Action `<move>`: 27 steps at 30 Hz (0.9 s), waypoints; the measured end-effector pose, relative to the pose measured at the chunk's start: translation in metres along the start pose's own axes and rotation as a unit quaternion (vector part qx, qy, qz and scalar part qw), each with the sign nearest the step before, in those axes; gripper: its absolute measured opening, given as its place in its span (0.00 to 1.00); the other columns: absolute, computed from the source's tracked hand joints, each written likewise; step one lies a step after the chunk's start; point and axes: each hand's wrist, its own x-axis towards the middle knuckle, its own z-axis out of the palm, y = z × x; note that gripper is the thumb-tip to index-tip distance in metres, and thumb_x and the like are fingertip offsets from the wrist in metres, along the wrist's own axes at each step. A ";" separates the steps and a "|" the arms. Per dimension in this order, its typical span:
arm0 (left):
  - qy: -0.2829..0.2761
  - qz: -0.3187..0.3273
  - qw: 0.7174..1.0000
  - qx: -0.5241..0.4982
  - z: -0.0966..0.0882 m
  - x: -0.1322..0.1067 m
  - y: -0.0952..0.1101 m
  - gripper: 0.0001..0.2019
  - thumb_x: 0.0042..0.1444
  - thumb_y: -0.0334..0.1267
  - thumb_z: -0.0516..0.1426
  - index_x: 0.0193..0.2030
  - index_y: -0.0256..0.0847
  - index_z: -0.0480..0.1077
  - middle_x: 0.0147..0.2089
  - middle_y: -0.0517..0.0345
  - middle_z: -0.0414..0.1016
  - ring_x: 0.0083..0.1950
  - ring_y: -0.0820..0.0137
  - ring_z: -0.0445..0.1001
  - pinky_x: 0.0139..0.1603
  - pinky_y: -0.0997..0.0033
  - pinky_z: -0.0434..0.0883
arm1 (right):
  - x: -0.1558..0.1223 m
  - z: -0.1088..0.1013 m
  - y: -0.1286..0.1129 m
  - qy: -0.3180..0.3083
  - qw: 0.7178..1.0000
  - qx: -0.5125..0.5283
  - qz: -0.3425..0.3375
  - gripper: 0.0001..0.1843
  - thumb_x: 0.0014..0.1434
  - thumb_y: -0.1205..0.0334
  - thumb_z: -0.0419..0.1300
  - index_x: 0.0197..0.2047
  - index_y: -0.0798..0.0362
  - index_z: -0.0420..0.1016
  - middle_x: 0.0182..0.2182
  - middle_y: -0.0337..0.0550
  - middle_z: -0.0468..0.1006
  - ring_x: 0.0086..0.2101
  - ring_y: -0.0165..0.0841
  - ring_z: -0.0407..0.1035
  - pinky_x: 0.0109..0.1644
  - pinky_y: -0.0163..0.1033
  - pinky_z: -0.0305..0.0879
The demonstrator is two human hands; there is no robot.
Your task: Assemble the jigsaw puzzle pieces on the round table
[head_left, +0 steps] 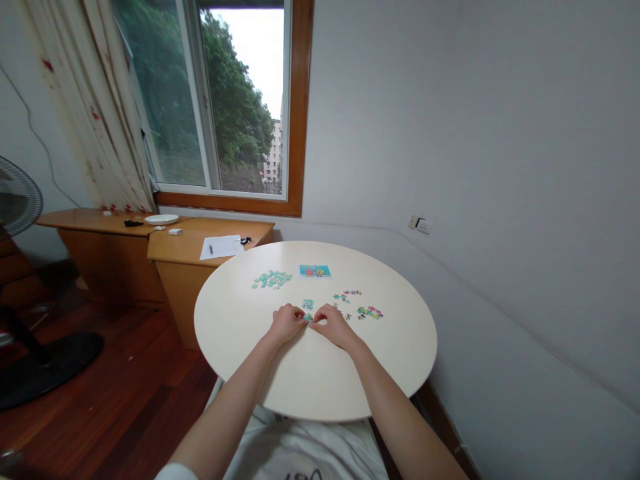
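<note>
My left hand and my right hand meet near the middle of a round cream table. Their fingers are pinched on small teal jigsaw puzzle pieces between them; fingertips partly cover these. Just beyond the fingers lies a small joined group of teal puzzle pieces. To the right of my right hand are multicoloured puzzle pieces, with more puzzle pieces a little farther back. A loose spread of pale teal puzzle pieces is at the back left. Beside it lies a small picture card with a blue background.
Behind the table's left side stands a wooden desk with white paper and a white plate. A fan is at far left. The wall runs close along the right, with a socket.
</note>
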 end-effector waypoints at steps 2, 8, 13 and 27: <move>0.001 0.002 1.000 0.000 -0.001 0.000 0.000 0.11 0.50 0.41 0.58 0.39 0.44 0.77 0.41 0.55 0.79 0.44 0.65 0.74 0.43 0.70 0.63 | 0.000 0.000 0.000 -0.002 1.000 0.000 0.002 0.06 0.47 0.62 0.64 0.26 0.53 0.72 0.30 0.40 0.72 0.34 0.32 0.68 0.42 0.39 0.64; -0.004 0.002 1.000 0.009 -0.001 0.000 0.001 0.12 0.50 0.41 0.57 0.40 0.44 0.77 0.41 0.55 0.79 0.44 0.64 0.74 0.43 0.69 0.64 | 0.000 0.000 -0.001 -0.008 1.000 0.000 -0.020 0.03 0.47 0.65 0.64 0.26 0.53 0.73 0.30 0.39 0.72 0.34 0.31 0.68 0.43 0.39 0.64; -0.003 0.002 1.000 0.009 -0.001 0.000 0.002 0.12 0.51 0.39 0.57 0.41 0.44 0.77 0.42 0.55 0.79 0.45 0.64 0.74 0.44 0.68 0.65 | -0.002 -0.001 -0.001 -0.031 0.998 0.014 -0.043 0.02 0.47 0.65 0.64 0.27 0.52 0.75 0.30 0.38 0.73 0.34 0.31 0.69 0.45 0.39 0.64; 0.003 0.013 1.000 0.009 -0.001 -0.002 0.000 0.11 0.53 0.36 0.55 0.41 0.43 0.77 0.43 0.53 0.78 0.46 0.63 0.73 0.44 0.67 0.64 | 0.000 -0.002 -0.006 -0.024 0.995 0.100 -0.014 0.06 0.50 0.64 0.57 0.26 0.54 0.74 0.27 0.40 0.76 0.31 0.31 0.69 0.42 0.38 0.66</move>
